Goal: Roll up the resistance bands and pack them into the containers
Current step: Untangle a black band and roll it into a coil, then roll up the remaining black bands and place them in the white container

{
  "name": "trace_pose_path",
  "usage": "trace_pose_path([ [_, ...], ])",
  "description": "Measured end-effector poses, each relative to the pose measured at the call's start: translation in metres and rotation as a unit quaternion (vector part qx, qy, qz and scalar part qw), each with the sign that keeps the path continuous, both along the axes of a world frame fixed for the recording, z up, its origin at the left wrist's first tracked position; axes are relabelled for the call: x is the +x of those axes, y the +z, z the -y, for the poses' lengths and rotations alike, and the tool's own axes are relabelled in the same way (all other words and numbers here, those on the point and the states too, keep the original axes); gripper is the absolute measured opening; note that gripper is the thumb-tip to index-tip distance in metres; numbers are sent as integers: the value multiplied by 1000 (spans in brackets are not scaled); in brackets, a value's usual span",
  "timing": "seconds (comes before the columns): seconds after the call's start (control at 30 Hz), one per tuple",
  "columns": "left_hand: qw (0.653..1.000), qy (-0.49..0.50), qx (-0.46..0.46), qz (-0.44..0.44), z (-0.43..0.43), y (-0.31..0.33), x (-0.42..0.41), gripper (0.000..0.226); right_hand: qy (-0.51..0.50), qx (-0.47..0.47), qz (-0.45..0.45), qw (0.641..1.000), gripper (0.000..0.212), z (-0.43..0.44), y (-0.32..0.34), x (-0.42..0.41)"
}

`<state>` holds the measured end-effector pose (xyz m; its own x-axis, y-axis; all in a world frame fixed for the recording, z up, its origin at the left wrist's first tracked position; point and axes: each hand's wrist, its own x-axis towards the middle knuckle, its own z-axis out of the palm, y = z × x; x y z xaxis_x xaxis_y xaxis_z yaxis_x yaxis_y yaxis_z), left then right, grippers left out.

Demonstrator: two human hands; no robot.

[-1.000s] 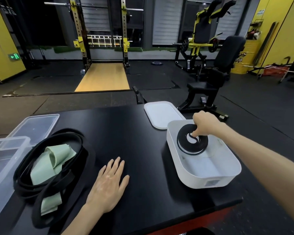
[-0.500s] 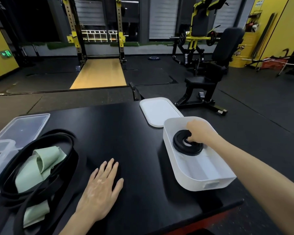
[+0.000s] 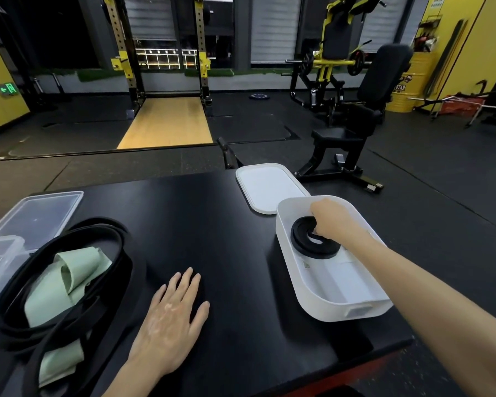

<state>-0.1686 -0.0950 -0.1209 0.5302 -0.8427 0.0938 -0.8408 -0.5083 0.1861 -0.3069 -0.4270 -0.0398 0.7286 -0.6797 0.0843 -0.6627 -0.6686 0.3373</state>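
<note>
One black band is already rolled and is lying inside the white container (image 3: pixel 341 312) at the right of the frame, near its far end. The rolled black band (image 3: pixel 298 239) is resting flat on the container floor, so I judge this first packing step is almost finished. The white lid (image 3: pixel 269 187) is lying apart, just behind the container, so closing is not yet done.

Much is remaining. At the lower left, the loose black bands (image 3: pixel 123 253) and a green band (image 3: pixel 55 293) are lying unrolled in a heap on the table (image 3: pixel 235 253). The clear container (image 3: pixel 0 259) and its clear lid (image 3: pixel 38 216) are waiting beside them.

The right hand (image 3: pixel 331 222) is reaching down into the white container, with its fingers curled and grasping the roll at its centre hole. The left hand (image 3: pixel 172 319) is lying flat on the table, fingers straight and released, holding nothing.
</note>
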Motion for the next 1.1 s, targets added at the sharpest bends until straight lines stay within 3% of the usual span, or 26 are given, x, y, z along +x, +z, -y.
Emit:
trace_pose_path([
  [0.17, 1000, -2, -1, 8, 0, 1, -1, 104, 0, 71, 79, 994, 17, 12, -7, -8],
  [0.27, 1000, 0, -11, 4, -1, 2, -2, 89, -13, 109, 136, 985, 15, 18, -11, -10],
  [0.37, 1000, 0, -11, 3, -1, 2, -1, 88, -11, 146, 175, 974, 12, 19, -6, -14],
  [0.47, 1000, 1, -13, 1, -1, 2, -1, 89, 30, 163, 159, 973, 17, 11, 0, -18],
  [0.57, 1000, 1, -8, 6, -1, 3, -2, 91, 67, 202, 137, 967, 35, -12, -8, -12],
  [0.7, 1000, 0, 3, 16, -2, 2, -2, 113, -42, 231, 61, 970, 62, -36, -40, -4],
  [0.9, 1000, 3, 4, 17, -2, -1, -1, 115, -97, 258, -4, 961, 68, -41, -52, -4],
  [1.1, 1000, 0, 1, 13, -1, 1, -3, 109, -103, 265, 23, 958, 67, -42, -50, -3],
])
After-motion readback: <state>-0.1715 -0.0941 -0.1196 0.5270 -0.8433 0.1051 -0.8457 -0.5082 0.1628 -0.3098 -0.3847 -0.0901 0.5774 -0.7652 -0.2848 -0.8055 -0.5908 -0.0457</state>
